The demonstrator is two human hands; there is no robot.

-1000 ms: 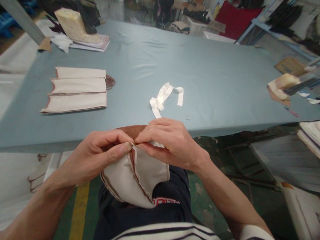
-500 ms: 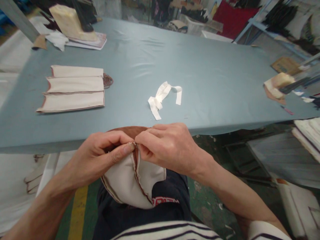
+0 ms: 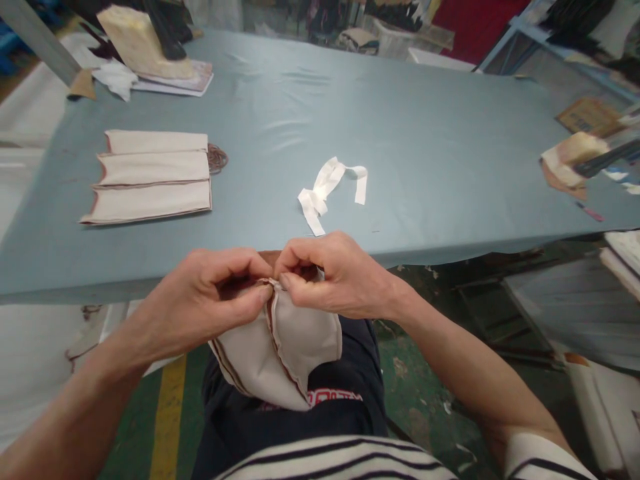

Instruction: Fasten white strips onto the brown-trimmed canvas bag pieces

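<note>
Over my lap, just below the front edge of the table, I hold a cream fabric piece with brown-stitched edges. My left hand pinches its top edge from the left, thumb against fingers. My right hand pinches the same edge from the right, and the fingertips of both hands meet at the seam. The fabric hangs down between my hands in two curved lobes. A brown lining shows behind my fingers.
A grey-blue table stretches ahead. On it lie three stacked cream fabric pieces at left, a loose white ribbon strip in the middle, a foam block on papers at the back left, and scraps at right.
My hands have stayed pinched on the fabric's top edge. My right fingers have curled in tighter over the seam, and the view has shifted slightly.
</note>
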